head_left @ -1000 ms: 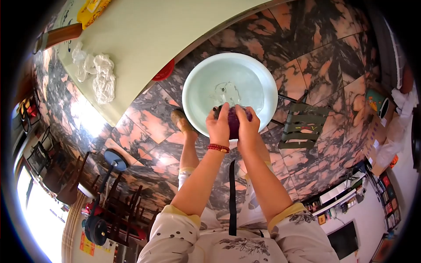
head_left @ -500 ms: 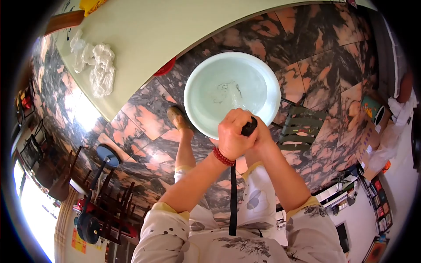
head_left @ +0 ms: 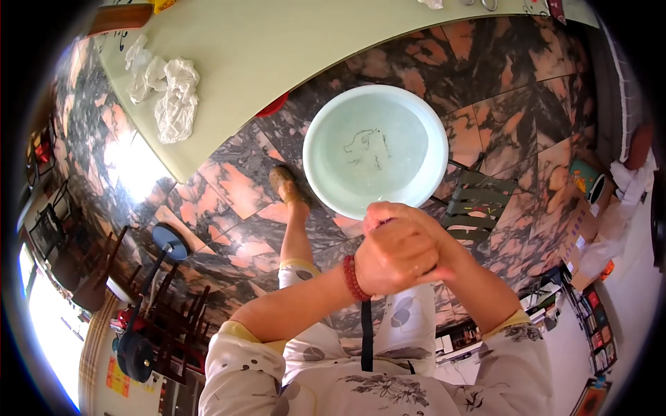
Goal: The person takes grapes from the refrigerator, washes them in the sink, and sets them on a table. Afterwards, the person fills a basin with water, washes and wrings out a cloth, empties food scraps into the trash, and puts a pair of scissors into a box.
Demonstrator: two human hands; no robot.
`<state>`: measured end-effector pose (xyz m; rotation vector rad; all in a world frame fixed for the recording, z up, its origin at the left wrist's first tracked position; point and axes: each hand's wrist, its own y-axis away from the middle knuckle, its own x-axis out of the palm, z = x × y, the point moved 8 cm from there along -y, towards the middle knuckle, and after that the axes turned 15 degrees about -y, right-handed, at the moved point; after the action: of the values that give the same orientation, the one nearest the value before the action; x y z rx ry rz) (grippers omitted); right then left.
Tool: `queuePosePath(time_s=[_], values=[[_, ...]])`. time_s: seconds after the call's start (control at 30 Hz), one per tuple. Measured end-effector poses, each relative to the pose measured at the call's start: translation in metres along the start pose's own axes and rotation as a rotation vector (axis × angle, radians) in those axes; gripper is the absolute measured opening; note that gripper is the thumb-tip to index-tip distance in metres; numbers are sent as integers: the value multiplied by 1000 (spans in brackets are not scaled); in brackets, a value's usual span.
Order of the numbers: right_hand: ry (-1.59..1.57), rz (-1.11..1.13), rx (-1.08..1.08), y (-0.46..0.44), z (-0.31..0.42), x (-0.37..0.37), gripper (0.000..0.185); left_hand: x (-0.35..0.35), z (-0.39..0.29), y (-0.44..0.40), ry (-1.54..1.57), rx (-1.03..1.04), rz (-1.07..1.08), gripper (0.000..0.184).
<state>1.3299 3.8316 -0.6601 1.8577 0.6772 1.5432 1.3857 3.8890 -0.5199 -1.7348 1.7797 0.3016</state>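
In front of my body, over the near rim of a pale blue-white basin (head_left: 316,191), my left hand (head_left: 395,256) and my right hand (head_left: 399,211) are pressed together. Fingers of both are wrapped tightly round a small dark bundle (head_left: 381,223). Only a sliver of it shows between them, so its kind cannot be made out. A red beaded bracelet circles my left wrist. Clear water stands in the basin, and a line drawing of a dog (head_left: 368,147) shows at its bottom.
A dark green slatted seat (head_left: 479,208) stands right of the basin. Crumpled clear plastic (head_left: 177,104) lies on the pale green table (head_left: 277,41). Part of a red object (head_left: 274,106) shows under its edge. A standing fan (head_left: 170,241) and chairs are at left, boxes (head_left: 579,225) at right.
My hands have drawn nearer my body and turned, with my left hand now covering most of the dark bundle. The water in the basin looks calmer. The view has shifted slightly.
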Motion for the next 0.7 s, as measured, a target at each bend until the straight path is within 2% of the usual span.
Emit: queuePosePath(time_s=[0.1,0.13,0.27,0.47,0.63,0.7], values=[[84,19,204,14,3,27,19,-9,-23,-3,70,75,2,32],[227,-29,253,18,5,33,21,-10,-30,-2,72,114,25,34],[266,-79,404,28,3,50,17,-10,-52,-3,52,290,46,33],[629,-100,375,27,11,59,25,6,-69,16,-6,574,216,33],[714,-120,320,14,8,46,27,20,-69,28,-40,720,313,35],[658,-150,283,10,10,42,28,27,-54,31,15,693,384,31]])
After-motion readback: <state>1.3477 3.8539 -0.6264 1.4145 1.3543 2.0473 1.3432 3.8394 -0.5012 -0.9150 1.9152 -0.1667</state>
